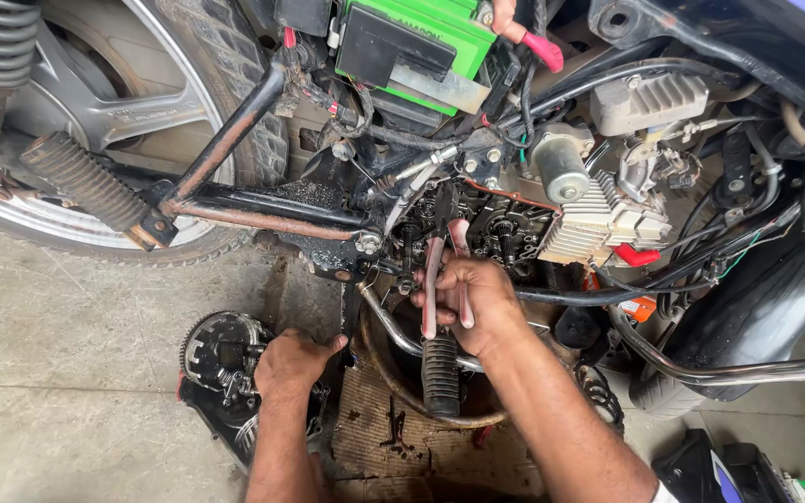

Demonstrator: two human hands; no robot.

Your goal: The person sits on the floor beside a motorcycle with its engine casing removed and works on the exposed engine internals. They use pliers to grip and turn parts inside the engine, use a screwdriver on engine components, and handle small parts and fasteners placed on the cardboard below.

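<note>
The right hand [470, 303] squeezes red-handled pliers [442, 270], poking up into the open engine [477, 228] just above it. The left hand [293, 363] rests, fingers bent, on a round clutch part [216, 349] on the floor. Pipes crowd close around the right hand.

The scene was lit by soft, even daylight, bright enough to show detail everywhere. The light seemed to come from above and from the left, where the concrete floor [76, 373] looked pale and a little washed out. Shadows were weak and diffuse; the darkest area lay under the motorcycle's frame and around the open engine [477, 228]. Small glare spots sat on the chrome exhaust pipe [747, 373] and the wheel rim [11, 210]. Focus was sharp in the centre. Straight lines bent slightly near the edges.
</note>
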